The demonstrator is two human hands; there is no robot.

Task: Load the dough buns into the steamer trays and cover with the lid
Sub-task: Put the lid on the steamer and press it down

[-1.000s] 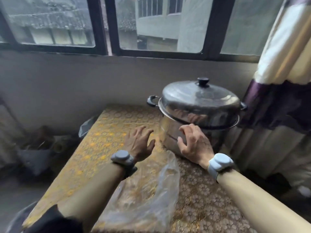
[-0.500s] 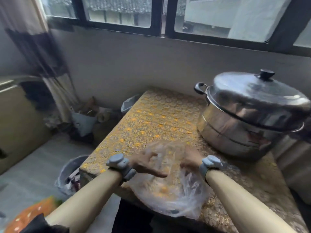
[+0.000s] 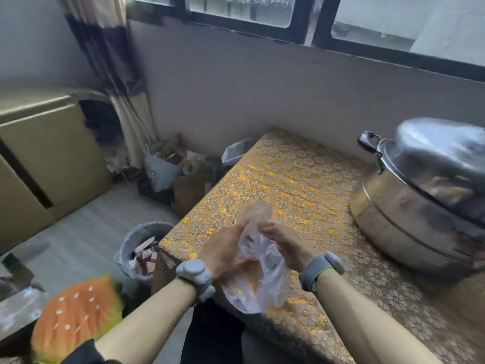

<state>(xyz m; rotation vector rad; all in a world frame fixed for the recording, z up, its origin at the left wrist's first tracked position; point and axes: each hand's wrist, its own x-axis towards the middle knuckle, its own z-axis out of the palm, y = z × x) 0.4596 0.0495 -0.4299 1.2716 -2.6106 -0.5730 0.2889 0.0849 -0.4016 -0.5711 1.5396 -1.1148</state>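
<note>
A steel steamer pot (image 3: 409, 222) stands at the right of the table, its domed lid (image 3: 443, 151) sitting on top. No dough buns show. A clear, empty-looking plastic bag (image 3: 258, 271) is bunched between my hands over the table's near left corner. My left hand (image 3: 225, 252) grips the bag from the left. My right hand (image 3: 284, 244) grips it from the right, fingers curled into the plastic. Both wrists wear grey bands.
The table (image 3: 288, 179) has a gold floral cloth. A lined waste bin (image 3: 141, 248) with scraps stands on the floor by its left corner. A burger-shaped cushion (image 3: 78, 316) lies at lower left. Clutter and bags (image 3: 168, 166) sit under the curtain; a cabinet (image 3: 44, 153) stands left.
My hands left the steamer and took the plastic bag, crumpling it between them. The view swung left and down, so the steamer now sits at the right edge.
</note>
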